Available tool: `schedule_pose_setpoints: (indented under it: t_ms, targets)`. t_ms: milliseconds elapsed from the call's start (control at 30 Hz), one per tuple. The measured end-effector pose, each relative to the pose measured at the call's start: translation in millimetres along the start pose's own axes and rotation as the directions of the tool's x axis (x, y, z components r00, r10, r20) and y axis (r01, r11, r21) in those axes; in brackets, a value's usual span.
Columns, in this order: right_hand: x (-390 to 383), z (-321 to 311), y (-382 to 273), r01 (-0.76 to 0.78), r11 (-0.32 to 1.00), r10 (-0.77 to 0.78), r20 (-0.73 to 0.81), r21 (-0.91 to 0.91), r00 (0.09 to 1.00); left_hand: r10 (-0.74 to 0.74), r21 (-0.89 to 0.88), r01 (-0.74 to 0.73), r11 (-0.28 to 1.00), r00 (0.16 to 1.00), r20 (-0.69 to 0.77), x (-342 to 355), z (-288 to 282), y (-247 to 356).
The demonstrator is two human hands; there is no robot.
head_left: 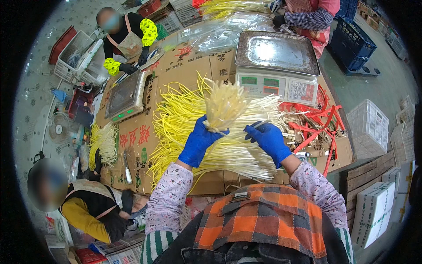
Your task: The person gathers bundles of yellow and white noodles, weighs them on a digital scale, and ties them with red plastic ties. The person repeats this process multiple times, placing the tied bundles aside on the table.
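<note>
My left hand (198,141), in a blue glove, grips a bunch of pale cream stems (224,103) whose ends fan upward. Just right of it, my right hand (267,141), also blue-gloved, pinches what looks like a thin pale strand coming from that bunch. Under both hands lies a wide heap of long yellow shoots (171,136) with white ends toward the right. Red strips (334,115) and brown scraps sit beside the heap's white ends. A small pale-handled knife (127,169) lies on the cardboard to the left.
The cardboard-covered table (138,160) also bears two scales (123,97) (277,83), plastic bags (220,33) and smaller piles of shoots (103,145). Co-workers (88,207) (127,37) (307,20) stand around it. Crates (365,127) and white boxes (373,211) stand on the right.
</note>
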State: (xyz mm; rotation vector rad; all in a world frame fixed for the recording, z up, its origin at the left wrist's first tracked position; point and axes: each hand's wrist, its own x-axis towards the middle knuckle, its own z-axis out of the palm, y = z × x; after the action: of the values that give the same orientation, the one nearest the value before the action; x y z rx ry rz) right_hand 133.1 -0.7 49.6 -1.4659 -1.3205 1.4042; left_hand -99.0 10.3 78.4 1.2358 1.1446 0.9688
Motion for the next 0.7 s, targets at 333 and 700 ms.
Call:
schedule_pose_setpoints:
  t_ms: [333, 700]
  targets:
    - [4, -8, 12, -0.131, 0.961, 0.143, 0.031, -0.242, 0.989, -0.053, 0.058, 0.052, 0.997, 0.998, 0.028, 4, 0, 6]
    - [-40, 7, -23, 0.522, 0.636, -0.488, 0.229, -0.568, 0.843, -0.003, 0.123, -0.003, 0.992, 0.999, 0.049, 8, 0, -2]
